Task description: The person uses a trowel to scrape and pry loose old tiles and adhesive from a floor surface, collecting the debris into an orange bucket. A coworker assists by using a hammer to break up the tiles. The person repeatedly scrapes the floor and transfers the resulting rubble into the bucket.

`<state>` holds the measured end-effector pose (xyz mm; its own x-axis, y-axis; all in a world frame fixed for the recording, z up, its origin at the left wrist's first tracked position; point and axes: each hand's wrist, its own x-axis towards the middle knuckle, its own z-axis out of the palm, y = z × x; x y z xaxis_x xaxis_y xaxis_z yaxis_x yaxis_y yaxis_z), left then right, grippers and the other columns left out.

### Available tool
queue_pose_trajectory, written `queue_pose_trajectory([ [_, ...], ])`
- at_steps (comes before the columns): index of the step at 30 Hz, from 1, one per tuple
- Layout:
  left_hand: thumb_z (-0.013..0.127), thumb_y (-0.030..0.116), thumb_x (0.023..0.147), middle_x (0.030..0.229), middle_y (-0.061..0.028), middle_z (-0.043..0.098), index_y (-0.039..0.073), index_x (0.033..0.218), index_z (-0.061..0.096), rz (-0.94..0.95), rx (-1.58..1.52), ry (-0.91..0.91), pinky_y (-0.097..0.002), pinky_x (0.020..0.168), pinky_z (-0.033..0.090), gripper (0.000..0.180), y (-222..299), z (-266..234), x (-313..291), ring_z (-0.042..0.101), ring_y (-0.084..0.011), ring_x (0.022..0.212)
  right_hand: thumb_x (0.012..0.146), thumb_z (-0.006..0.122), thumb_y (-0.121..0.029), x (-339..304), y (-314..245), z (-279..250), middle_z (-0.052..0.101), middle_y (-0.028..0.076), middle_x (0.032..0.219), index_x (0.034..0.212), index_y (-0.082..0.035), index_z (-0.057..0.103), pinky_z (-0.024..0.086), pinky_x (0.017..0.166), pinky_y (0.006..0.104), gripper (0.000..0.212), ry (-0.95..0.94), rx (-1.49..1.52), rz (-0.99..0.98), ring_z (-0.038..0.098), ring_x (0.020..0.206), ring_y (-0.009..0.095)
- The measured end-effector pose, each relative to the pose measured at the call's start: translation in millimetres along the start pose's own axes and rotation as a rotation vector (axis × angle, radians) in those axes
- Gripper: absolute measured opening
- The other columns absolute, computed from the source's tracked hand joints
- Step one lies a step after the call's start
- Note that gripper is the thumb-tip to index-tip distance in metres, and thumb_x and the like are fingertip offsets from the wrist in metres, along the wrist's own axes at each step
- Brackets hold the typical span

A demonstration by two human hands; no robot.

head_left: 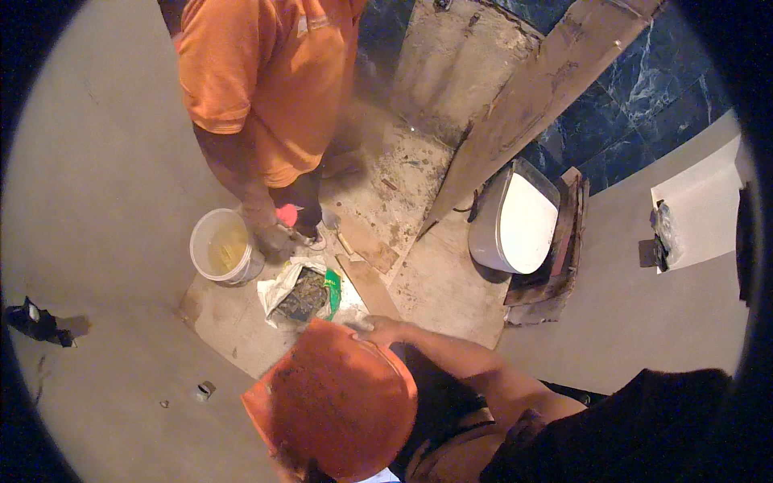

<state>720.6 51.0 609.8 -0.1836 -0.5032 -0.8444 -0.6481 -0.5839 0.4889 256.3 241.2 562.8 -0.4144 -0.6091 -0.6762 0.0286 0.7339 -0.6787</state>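
In the lower middle is a large orange bucket point(338, 402), tilted, its far edge close to an open bag point(278, 302) of grey, crumbly material. My right hand point(378, 329) is closed on the bucket's rim on the side by the bag, with that forearm reaching in from the right. Part of my other arm shows below, close to the bucket, but my left hand is hidden behind it. The bag is white with a green patch, its top folded open.
A person in an orange shirt point(266, 72) bends at the far left, a hand beside a white bucket point(229, 278). A trowel point(345, 241) lies nearby. A white toilet point(527, 229) stands right of centre, with a long board point(531, 97) leaning close to it. Walls flank both sides.
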Motion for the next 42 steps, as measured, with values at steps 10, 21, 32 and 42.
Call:
queue_pose_trajectory([
  [10,0.05,0.057,0.092,0.132,-0.0113,0.062,0.01,0.139,0.053,-0.154,-0.164,0.061,-0.0433,0.078,0.058,0.066,-56.7,43.2,-83.6,0.064,-0.0302,0.111,0.088,0.066,-0.051,-17.0,11.1,-135.9,0.071,0.025,0.098,0.113,-0.004,0.07,0.055,0.086,0.0442,0.053,0.36,-0.263,-0.105,0.07,0.097,0.04],
  [21,0.047,0.065,0.095,0.137,-0.0086,0.06,0.011,0.143,0.05,-0.038,-0.583,0.107,-0.0411,0.075,0.06,0.073,-96.8,80.8,-100.9,0.063,-0.0272,0.114,0.091,0.071,-0.037,-178.6,266.8,-79.0,0.07,0.009,0.075,0.098,-0.007,0.072,0.056,0.053,0.0331,0.031,0.175,0.373,0.494,0.067,0.059,0.019],
  [32,0.05,0.008,0.093,0.092,-0.0141,0.065,0.0,0.113,0.059,0.136,-0.866,0.705,-0.0334,0.047,0.054,0.023,-78.6,169.5,-78.0,0.062,-0.0203,0.059,0.091,0.074,-0.031,-179.9,303.9,-109.8,0.07,0.012,0.071,0.105,-0.003,0.069,0.051,0.046,0.0326,0.031,0.182,0.156,0.377,0.067,0.056,0.018],
  [42,0.069,0.028,0.087,0.12,-0.0198,0.068,0.006,0.13,0.059,-0.065,0.298,0.943,-0.0521,0.096,0.053,0.05,-107.5,180.2,86.8,0.066,-0.0416,0.11,0.093,0.073,-0.031,-176.3,255.9,-116.9,0.069,0.013,0.074,0.12,0.002,0.063,0.053,0.053,0.033,0.044,0.102,-0.049,0.243,0.065,0.058,0.017],
])
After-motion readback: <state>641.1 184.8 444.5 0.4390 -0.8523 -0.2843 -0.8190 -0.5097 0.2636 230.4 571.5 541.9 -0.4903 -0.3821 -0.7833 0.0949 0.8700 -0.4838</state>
